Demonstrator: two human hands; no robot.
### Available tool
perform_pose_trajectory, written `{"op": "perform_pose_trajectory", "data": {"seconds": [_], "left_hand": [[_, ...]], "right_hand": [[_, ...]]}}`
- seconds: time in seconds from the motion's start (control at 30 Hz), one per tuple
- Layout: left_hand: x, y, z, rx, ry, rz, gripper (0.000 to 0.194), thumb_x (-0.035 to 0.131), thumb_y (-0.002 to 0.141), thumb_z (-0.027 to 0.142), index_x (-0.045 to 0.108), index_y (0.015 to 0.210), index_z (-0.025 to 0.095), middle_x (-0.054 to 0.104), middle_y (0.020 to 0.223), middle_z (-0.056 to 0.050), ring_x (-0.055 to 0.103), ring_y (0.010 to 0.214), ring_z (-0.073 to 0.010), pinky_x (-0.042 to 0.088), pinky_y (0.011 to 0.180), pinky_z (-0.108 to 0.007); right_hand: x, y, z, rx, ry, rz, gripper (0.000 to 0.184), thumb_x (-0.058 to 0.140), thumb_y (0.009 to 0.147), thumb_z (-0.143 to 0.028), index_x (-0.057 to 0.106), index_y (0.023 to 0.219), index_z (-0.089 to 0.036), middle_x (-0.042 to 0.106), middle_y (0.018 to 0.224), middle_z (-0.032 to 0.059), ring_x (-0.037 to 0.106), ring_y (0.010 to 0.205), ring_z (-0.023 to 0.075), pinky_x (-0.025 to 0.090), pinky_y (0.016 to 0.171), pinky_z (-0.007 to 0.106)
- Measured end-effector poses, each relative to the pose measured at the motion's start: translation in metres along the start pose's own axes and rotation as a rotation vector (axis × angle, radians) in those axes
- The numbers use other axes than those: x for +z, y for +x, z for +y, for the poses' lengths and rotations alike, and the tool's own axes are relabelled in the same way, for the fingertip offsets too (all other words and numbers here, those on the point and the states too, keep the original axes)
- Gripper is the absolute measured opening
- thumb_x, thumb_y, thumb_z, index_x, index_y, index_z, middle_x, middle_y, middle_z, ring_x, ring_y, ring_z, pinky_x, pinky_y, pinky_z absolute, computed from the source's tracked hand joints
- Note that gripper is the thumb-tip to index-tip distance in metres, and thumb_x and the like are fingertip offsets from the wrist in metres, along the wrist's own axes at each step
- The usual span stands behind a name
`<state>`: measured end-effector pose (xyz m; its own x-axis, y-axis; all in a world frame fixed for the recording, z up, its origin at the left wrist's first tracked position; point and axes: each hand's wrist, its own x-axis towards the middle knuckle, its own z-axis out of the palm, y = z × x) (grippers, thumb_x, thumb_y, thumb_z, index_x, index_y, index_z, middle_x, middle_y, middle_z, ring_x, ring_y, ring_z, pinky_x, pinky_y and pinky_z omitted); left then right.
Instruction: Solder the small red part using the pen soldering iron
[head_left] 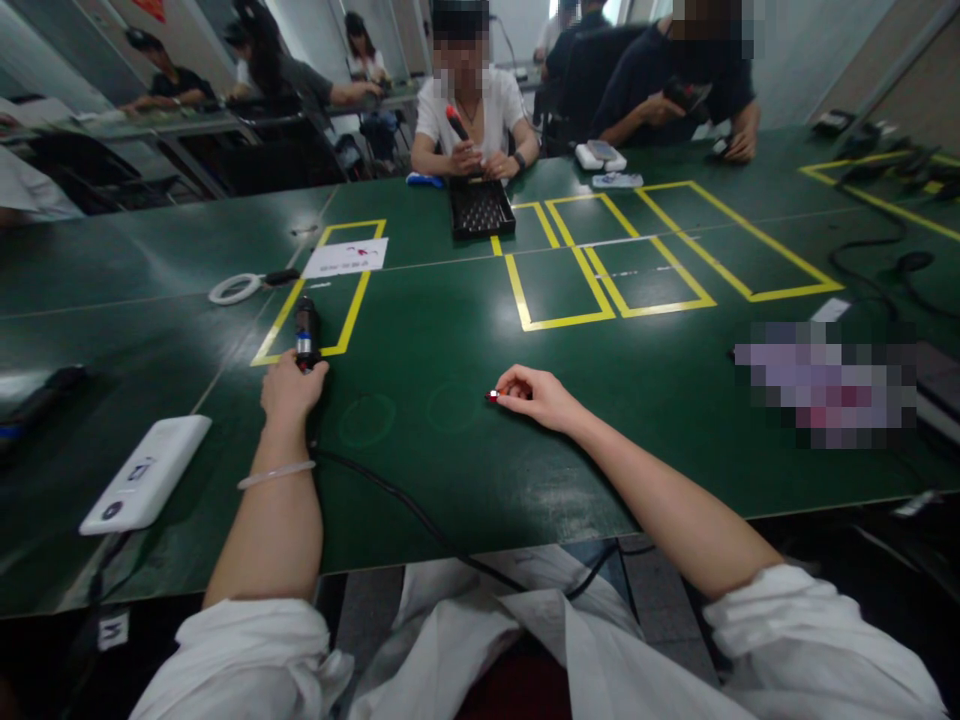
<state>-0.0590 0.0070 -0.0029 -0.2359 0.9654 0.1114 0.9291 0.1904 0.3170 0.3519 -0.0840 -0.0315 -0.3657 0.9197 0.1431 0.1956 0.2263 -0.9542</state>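
Note:
My left hand is closed round the near end of a black electric screwdriver with a blue and silver band. The tool lies over the near part of a yellow-taped rectangle on the green table. From beside my left wrist a black cable runs over the table edge towards my lap. My right hand rests low over the table, its thumb and fingertips pinching a small red and white piece, too small to name. The other fingers are curled in.
A white power bank-like box lies left of my forearm. Ahead are a paper sheet, a white ring and a black tray of small parts. A co-worker sits opposite, holding a red-tipped tool. Cables lie at right.

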Motion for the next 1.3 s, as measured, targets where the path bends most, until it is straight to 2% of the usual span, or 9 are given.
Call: {"op": "perform_pose_trajectory", "data": {"seconds": [0.07,0.1,0.13,0.23,0.37,0.57,0.7,0.9,1.3], "left_hand": [[0.001,-0.007,0.014,-0.168,0.049,0.054,0.064,0.061,0.084,0.049,0.049,0.134,0.012,0.060,0.124,-0.018,0.057,0.111,-0.0339,0.046,0.090,-0.044],[0.003,-0.011,0.022,-0.206,0.057,0.064,0.065,0.063,0.082,0.051,0.050,0.135,0.015,0.060,0.125,-0.017,0.058,0.111,-0.0336,0.047,0.091,-0.043],[0.005,-0.015,0.029,-0.188,0.051,0.060,0.066,0.063,0.081,0.051,0.051,0.136,0.016,0.061,0.126,-0.016,0.058,0.112,-0.0333,0.048,0.091,-0.043],[0.013,-0.025,0.051,-0.060,0.023,0.045,0.064,0.064,0.080,0.048,0.053,0.134,0.016,0.061,0.124,-0.015,0.059,0.112,-0.0319,0.048,0.094,-0.042],[0.027,-0.043,0.084,0.181,0.020,0.003,0.062,0.062,0.082,0.046,0.053,0.135,0.016,0.060,0.122,-0.014,0.057,0.113,-0.0306,0.047,0.097,-0.042],[0.044,-0.088,0.143,0.479,0.025,-0.036,0.061,0.060,0.084,0.041,0.049,0.139,0.017,0.058,0.124,-0.013,0.054,0.112,-0.0303,0.049,0.093,-0.041],[0.049,-0.114,0.168,0.624,0.014,-0.078,0.063,0.060,0.087,0.040,0.045,0.143,0.019,0.057,0.126,-0.012,0.053,0.112,-0.0291,0.050,0.090,-0.039],[0.051,-0.130,0.177,0.730,-0.026,-0.115,0.064,0.060,0.089,0.043,0.042,0.145,0.019,0.055,0.129,-0.011,0.051,0.112,-0.0279,0.049,0.092,-0.039],[0.049,-0.133,0.179,0.733,-0.017,-0.150,0.068,0.061,0.088,0.042,0.039,0.148,0.020,0.053,0.130,-0.012,0.050,0.113,-0.0282,0.050,0.090,-0.039]], "right_hand": [[0.000,0.000,0.000,0.005,-0.002,-0.003,0.021,0.068,0.082,-0.033,0.062,0.093,-0.016,0.058,0.071,-0.0018,0.050,0.061,0.0101,0.040,0.059,0.023],[0.000,0.000,0.001,0.005,-0.001,-0.001,0.022,0.068,0.082,-0.033,0.062,0.093,-0.016,0.058,0.071,-0.0018,0.050,0.061,0.0100,0.040,0.059,0.023],[0.001,0.000,0.001,0.005,0.005,-0.002,0.022,0.068,0.082,-0.034,0.062,0.093,-0.016,0.058,0.071,-0.0016,0.050,0.061,0.0103,0.040,0.059,0.023],[0.001,0.000,0.003,0.007,0.019,-0.002,0.022,0.068,0.082,-0.034,0.062,0.093,-0.016,0.058,0.071,-0.0014,0.051,0.062,0.0107,0.040,0.058,0.024],[0.000,0.001,0.005,0.002,-0.001,0.009,0.023,0.068,0.082,-0.035,0.063,0.094,-0.016,0.058,0.070,-0.0018,0.050,0.061,0.0109,0.040,0.058,0.024],[-0.002,0.001,0.007,-0.032,-0.057,0.054,0.022,0.068,0.082,-0.035,0.063,0.094,-0.016,0.058,0.073,-0.0014,0.050,0.062,0.0107,0.040,0.059,0.024],[-0.002,0.002,0.010,-0.036,-0.022,0.085,0.022,0.067,0.083,-0.035,0.062,0.094,-0.017,0.056,0.070,-0.0028,0.048,0.060,0.0104,0.040,0.058,0.024],[-0.004,0.002,0.009,-0.079,-0.044,0.112,0.018,0.066,0.083,-0.033,0.056,0.089,-0.019,0.052,0.067,-0.0045,0.046,0.057,0.0100,0.038,0.056,0.024],[0.002,0.005,0.009,-0.261,-0.357,0.078,0.006,0.063,0.087,-0.021,0.058,0.086,-0.018,0.053,0.083,0.0003,0.052,0.068,0.0124,0.042,0.065,0.025]]}}
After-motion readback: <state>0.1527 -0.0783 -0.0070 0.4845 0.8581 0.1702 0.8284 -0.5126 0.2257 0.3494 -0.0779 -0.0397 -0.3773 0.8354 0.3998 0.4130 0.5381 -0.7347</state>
